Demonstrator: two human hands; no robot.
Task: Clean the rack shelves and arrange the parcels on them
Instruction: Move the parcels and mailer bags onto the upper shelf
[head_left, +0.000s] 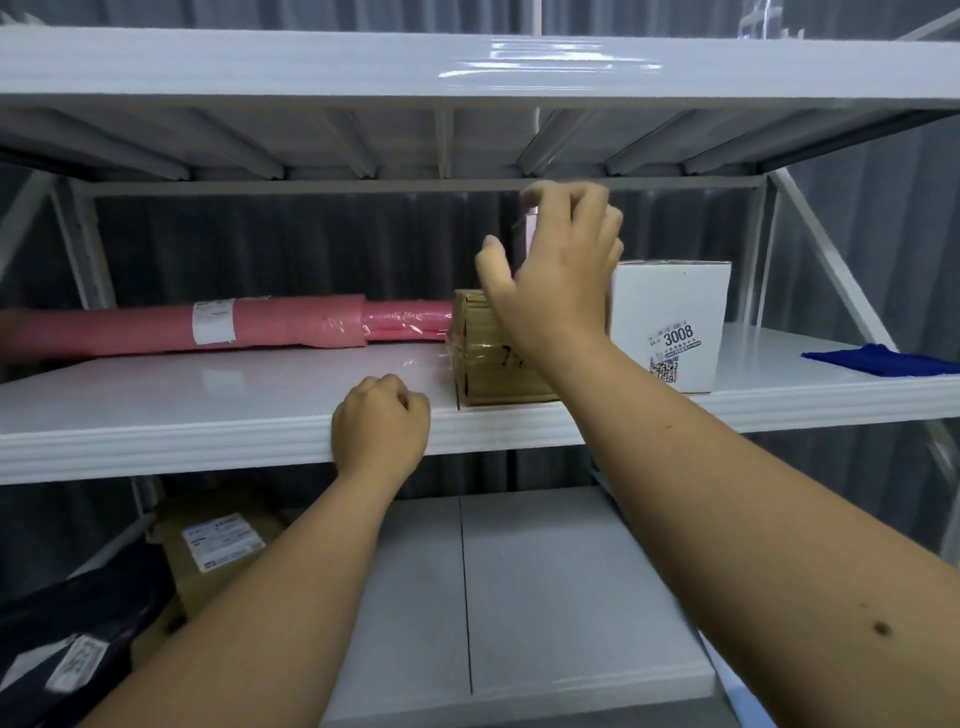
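The left hand (382, 426), curled in a fist and holding nothing, rests on the middle shelf (208, 410) edge, probably for steadiness, while the right hand (556, 270) pinches a pale parcel (531, 228) above the brown box (498, 358), seemingly to place it between the pink roll (218, 327) and white box (670, 322).

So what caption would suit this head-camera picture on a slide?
Right hand raised over a brown box on the middle shelf, left hand fisted at its edge.
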